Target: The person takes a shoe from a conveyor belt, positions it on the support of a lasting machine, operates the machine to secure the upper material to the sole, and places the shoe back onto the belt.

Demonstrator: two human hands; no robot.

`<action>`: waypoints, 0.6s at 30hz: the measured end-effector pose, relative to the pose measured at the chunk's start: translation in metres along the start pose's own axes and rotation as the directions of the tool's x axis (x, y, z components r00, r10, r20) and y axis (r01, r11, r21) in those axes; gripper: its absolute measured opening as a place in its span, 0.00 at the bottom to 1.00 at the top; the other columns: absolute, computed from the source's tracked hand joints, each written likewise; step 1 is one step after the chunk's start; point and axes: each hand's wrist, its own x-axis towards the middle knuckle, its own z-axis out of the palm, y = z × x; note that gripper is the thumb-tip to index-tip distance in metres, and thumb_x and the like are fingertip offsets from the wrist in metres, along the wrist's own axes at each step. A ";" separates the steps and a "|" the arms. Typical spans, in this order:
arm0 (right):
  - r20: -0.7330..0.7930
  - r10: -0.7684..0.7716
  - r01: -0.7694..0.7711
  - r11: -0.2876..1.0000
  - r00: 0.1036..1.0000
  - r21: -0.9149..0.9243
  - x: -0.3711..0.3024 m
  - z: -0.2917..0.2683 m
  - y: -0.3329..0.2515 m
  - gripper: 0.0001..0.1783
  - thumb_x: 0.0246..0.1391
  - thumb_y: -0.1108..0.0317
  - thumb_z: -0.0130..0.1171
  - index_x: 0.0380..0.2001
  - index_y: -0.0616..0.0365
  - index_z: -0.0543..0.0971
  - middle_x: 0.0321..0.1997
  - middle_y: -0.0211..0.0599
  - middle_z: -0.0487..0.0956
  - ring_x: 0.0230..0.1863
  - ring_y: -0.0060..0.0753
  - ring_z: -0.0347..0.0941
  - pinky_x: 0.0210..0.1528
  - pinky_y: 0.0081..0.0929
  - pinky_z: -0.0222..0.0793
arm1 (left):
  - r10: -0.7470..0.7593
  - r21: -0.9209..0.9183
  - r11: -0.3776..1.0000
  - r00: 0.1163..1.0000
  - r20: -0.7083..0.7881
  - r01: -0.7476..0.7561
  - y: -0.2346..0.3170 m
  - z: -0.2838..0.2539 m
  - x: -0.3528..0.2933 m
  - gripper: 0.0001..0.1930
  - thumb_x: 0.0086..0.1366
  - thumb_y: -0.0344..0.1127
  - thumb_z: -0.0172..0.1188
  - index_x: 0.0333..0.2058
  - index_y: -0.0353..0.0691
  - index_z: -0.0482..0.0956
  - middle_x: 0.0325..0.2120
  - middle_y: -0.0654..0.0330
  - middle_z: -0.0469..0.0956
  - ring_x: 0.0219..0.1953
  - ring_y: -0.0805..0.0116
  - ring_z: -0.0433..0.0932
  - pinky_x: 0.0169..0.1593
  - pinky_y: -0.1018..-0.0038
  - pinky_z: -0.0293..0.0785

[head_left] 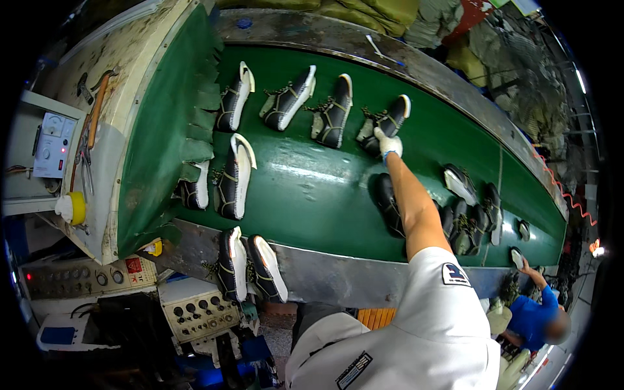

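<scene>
My right hand (388, 142), in a white glove, reaches across the green conveyor belt (305, 201) and closes around the heel end of a black shoe (392, 119) with a pale sole edge and loose laces. To its left along the far side lie similar shoes, the nearest of them a black shoe (335, 117) with its toe pointing away. Beside my forearm sits another dark shoe (389, 205), partly hidden by the arm. Closer to the machine is a shoe (235, 179) with a white sole strip standing off its edge. My left hand is out of view.
Green flaps (203, 123) hang at the machine opening, left. Two shoes (267, 265) rest on the near metal ledge (331, 266). Several shoes (465, 227) cluster right on the belt. A hammer (99, 107) hangs left. A co-worker in blue (536, 318) holds a shoe (517, 258).
</scene>
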 end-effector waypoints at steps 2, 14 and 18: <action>-0.029 0.035 -0.030 0.990 0.999 0.139 0.033 0.007 0.003 0.38 0.41 0.43 0.75 0.45 0.68 0.83 0.45 0.54 0.84 0.47 0.49 0.83 0.53 0.37 0.74 | -0.037 0.004 0.999 0.998 0.054 0.037 0.000 0.001 -0.002 0.22 0.66 0.42 0.66 0.52 0.33 0.77 0.42 0.55 0.82 0.37 0.66 0.80 0.39 0.72 0.78; 0.741 -0.357 -0.664 0.332 0.569 0.670 -0.201 -0.052 0.006 0.28 0.63 0.62 0.60 0.62 0.63 0.71 0.60 0.46 0.78 0.58 0.51 0.75 0.66 0.50 0.68 | -0.137 -0.146 0.976 0.980 0.145 0.159 -0.155 -0.053 -0.034 0.20 0.67 0.41 0.63 0.50 0.32 0.77 0.40 0.55 0.81 0.33 0.68 0.78 0.36 0.75 0.78; 0.933 -0.352 -0.968 -0.249 0.077 -0.014 -0.383 -0.037 -0.016 0.31 0.65 0.55 0.55 0.65 0.61 0.69 0.63 0.48 0.75 0.58 0.50 0.75 0.65 0.48 0.70 | 0.011 -0.408 0.912 0.999 -0.031 -0.023 -0.176 -0.048 -0.015 0.14 0.66 0.35 0.64 0.43 0.31 0.76 0.35 0.55 0.78 0.33 0.71 0.76 0.37 0.76 0.77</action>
